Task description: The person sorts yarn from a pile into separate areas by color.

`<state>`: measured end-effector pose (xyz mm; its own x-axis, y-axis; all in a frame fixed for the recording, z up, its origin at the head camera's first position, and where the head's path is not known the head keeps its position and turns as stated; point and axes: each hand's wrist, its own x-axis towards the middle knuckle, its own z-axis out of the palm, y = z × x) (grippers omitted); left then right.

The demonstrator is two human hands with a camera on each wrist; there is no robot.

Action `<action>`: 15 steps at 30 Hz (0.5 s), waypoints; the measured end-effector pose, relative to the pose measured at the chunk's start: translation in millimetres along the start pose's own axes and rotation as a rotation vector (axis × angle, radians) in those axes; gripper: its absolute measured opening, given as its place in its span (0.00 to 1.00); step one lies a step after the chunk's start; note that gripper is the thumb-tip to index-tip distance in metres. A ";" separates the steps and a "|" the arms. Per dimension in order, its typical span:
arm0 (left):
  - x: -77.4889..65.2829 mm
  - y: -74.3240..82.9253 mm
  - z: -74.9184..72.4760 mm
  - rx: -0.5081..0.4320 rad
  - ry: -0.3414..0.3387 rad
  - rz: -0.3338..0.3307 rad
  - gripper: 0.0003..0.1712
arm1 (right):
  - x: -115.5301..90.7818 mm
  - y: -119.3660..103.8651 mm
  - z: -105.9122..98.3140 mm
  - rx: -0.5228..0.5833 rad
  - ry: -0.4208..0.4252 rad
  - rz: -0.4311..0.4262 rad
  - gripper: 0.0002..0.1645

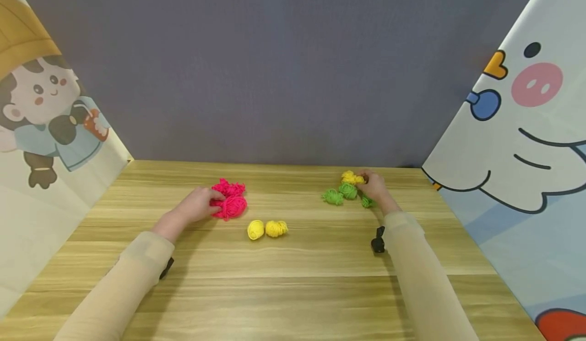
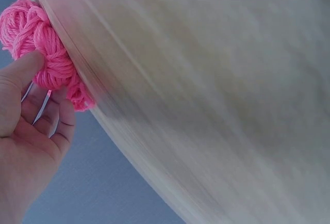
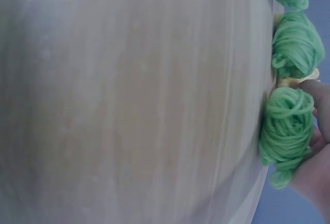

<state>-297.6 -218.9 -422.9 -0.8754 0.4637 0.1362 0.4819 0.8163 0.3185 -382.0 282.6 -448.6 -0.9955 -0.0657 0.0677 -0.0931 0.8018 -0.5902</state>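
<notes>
Pink yarn balls [image 1: 233, 206] lie together at the left of the table, one behind another. My left hand [image 1: 196, 204] holds one of them; in the left wrist view the thumb presses on the pink strands and the other fingers curl beneath. At the far right, my right hand [image 1: 374, 186] pinches a yellow yarn ball [image 1: 350, 178] at its right side. Green yarn balls sit just in front: a light one [image 1: 332, 197], a middle one [image 1: 348, 191] and one partly under the hand [image 1: 368, 201]. In the right wrist view the nearest green ball [image 3: 287, 128] hides most of the fingers.
Two more yellow yarn balls, a smooth one [image 1: 255, 229] and a looser one [image 1: 276, 228], lie side by side near the middle of the wooden table [image 1: 284, 290]. A grey panel [image 1: 274, 76] stands along the back edge, with printed panels at both sides.
</notes>
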 end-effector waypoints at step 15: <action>-0.5 -1.1 0.4 0.003 -0.010 0.000 0.13 | -4.0 1.4 -11.9 0.036 0.065 -0.010 0.21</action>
<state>-297.7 -219.9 -423.7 -0.8751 0.4670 0.1265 0.4819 0.8175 0.3155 -377.9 291.1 -440.1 -0.9916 -0.0336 0.1247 -0.1042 0.7791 -0.6182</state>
